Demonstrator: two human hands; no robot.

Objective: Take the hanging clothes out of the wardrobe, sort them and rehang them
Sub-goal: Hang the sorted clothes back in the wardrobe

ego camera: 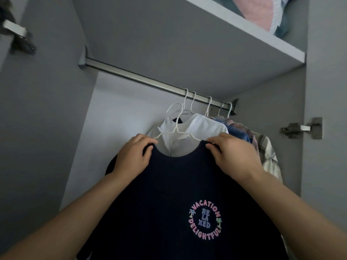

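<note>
A navy T-shirt [174,186] with a round "Vacation Relaxed Delightful" print hangs on a white hanger [177,126] in front of me, below the metal rail [142,80]. The hanger's hook is off the rail. My left hand [134,156] grips the shirt's left shoulder and my right hand [232,154] grips its right shoulder, both at the hanger's arms. Behind it, at the rail's right end, hang white tops [202,124], a blue garment [238,132] and a plaid shirt [266,147] on white hangers.
The rail's left half is bare. A grey shelf [244,44] above holds folded pink and blue bedding [266,14]. Door hinges sit at the left [18,36] and right [302,128] wardrobe walls.
</note>
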